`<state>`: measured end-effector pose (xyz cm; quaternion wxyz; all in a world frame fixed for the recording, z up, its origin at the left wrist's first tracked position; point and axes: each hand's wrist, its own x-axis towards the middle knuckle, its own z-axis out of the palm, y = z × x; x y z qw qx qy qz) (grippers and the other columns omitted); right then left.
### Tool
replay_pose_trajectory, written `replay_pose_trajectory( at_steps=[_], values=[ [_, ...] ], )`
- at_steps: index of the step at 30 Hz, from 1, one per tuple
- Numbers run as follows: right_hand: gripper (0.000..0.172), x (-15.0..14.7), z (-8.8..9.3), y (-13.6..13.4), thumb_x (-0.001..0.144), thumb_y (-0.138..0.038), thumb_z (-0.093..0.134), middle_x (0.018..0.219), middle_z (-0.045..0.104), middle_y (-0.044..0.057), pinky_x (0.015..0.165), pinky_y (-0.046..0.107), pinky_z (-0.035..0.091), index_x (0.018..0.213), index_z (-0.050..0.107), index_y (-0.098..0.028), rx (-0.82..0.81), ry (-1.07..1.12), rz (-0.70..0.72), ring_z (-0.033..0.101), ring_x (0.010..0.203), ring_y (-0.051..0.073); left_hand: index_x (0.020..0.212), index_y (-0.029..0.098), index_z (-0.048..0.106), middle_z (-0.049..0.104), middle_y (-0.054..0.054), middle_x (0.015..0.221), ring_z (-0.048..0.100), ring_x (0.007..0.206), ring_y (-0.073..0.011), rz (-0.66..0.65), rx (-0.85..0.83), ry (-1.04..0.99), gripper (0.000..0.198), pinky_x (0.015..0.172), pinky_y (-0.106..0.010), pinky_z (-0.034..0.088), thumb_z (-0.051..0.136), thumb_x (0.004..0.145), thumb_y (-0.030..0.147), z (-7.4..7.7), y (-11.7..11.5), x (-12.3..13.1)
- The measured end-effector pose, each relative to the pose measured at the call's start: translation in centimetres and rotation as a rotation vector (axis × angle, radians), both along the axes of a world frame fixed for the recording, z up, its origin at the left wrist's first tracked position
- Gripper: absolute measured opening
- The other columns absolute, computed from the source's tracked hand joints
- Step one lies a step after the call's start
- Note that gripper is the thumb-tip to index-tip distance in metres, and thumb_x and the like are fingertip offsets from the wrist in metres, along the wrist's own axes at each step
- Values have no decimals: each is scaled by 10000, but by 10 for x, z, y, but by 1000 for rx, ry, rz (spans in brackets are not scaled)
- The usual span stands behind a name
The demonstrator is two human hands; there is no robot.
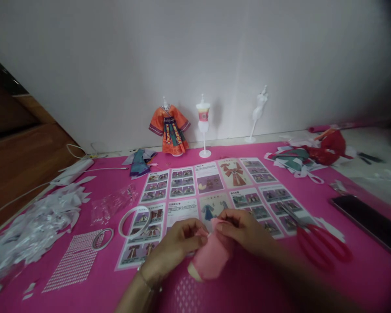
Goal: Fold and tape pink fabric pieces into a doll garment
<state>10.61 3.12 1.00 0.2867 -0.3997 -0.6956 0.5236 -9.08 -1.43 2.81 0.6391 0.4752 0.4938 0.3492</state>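
A small piece of pink fabric (pixel 213 256) with a pale yellow edge at its lower left is held between both hands, over the front edge of the instruction sheet (pixel 182 208). My left hand (pixel 181 243) pinches the fabric's upper left part, fingers closed. My right hand (pixel 239 228) pinches its upper right part between thumb and fingers. Just left of my left hand lies a white tape roll (pixel 122 221), partly on the sheet. Red-handled scissors (pixel 313 239) lie to the right of my right hand.
Three mini dress forms stand by the wall: one in an orange robe (pixel 169 130), one with a pink band (pixel 203 126), one bare (pixel 259 108). Scraps (pixel 35 226) and a gem sheet (pixel 74 261) lie left; fabrics (pixel 306 154) and a phone (pixel 368 221) right.
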Motion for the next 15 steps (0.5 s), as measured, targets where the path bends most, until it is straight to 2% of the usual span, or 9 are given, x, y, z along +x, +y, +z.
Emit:
replay_pose_trajectory(
  at_steps=[3,6,8,10,12,15],
  values=[
    [195,0,3,0,791,-288,566,574,404,-57,516,219,295,642,533,-166,19,-16,-5,378,566,94,750,121,629,591,14,687,497,519,-79,0,-19,-13,220,490,-201,383,738,669,294,1,0,3],
    [215,-1,4,-1,794,-301,587,562,444,-52,503,214,322,629,554,-168,27,-20,12,410,559,98,726,120,625,631,-9,774,570,557,-100,4,-49,-61,233,504,-225,471,773,621,266,-1,-1,7],
    [164,0,4,-2,797,-275,588,598,524,-39,537,222,376,672,600,-171,40,-15,33,484,596,114,727,119,630,622,13,687,573,527,-96,7,-69,-82,221,510,-229,493,776,602,229,-3,-2,9],
    [87,1,5,-3,783,-225,591,741,634,-14,647,253,443,821,654,-179,73,4,20,573,708,143,729,117,638,599,37,597,559,482,-85,12,-82,-76,203,508,-228,499,768,600,204,-6,-3,10],
    [240,1,5,-3,759,-205,615,947,677,18,787,305,463,997,649,-196,127,24,-32,611,869,177,730,116,647,603,40,582,560,477,-83,19,-84,-72,193,511,-225,501,767,603,197,-8,-3,10],
    [352,2,8,-1,736,-221,649,1090,650,38,873,348,450,1086,614,-220,213,2,-139,593,997,203,725,121,657,621,34,599,571,511,-82,25,-81,-98,192,514,-197,483,782,594,185,-10,-3,10]
  ],
)
